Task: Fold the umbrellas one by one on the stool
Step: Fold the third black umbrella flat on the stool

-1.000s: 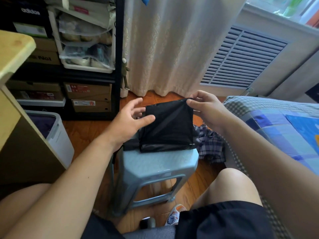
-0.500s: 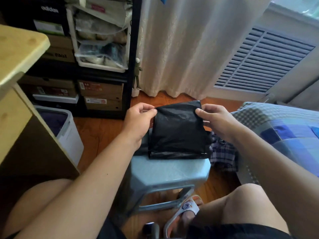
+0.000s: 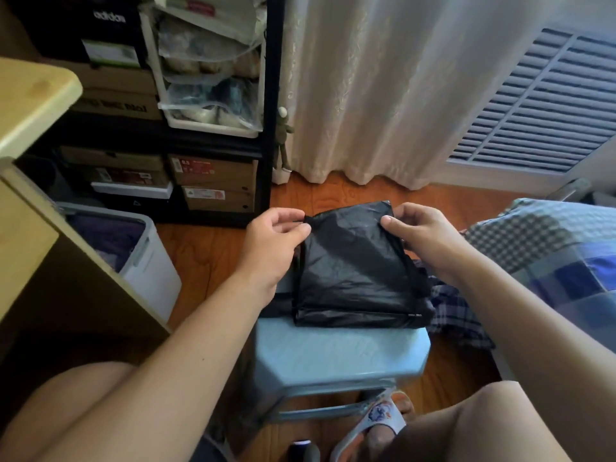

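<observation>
Umbrella (black) between both hands

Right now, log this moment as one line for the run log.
step: folding black umbrella | on: blue stool | left hand: pinches far left corner | right hand: grips far right edge

I see bare seat on the near half of the stool, open to my reach between my two forearms; the far half is taken by the black umbrella, flanked by my left hand and right hand. Leftward the white bin and wooden worktop crowd in. Rightward the bed and plaid cloth close off that side.
</observation>
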